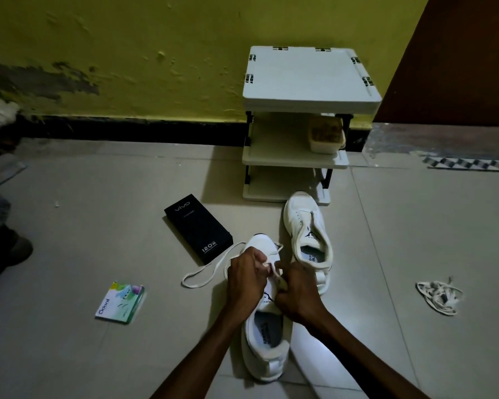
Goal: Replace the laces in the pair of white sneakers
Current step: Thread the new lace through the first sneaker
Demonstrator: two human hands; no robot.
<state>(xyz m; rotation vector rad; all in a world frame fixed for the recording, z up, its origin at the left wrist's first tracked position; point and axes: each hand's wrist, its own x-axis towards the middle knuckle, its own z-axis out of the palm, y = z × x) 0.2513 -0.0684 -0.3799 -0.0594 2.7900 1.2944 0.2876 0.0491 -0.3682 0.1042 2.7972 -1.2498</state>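
Note:
A white sneaker (267, 335) lies on the floor in front of me, toe pointing away. A white lace (205, 272) runs through its front eyelets and loops out to the left on the tiles. My left hand (247, 279) pinches the lace over the tongue. My right hand (296, 292) grips the other lace end beside the eyelets. The second white sneaker (307, 240) stands just behind and to the right, with no lace in it. A bundle of loose white laces (440, 296) lies on the floor at the right.
A black phone box (198, 227) lies left of the shoes, and a small green and white packet (120, 302) lies nearer to me. A white shelf rack (306, 79) stands against the yellow wall with a container (326, 133) on its middle shelf. Dark objects sit at the far left.

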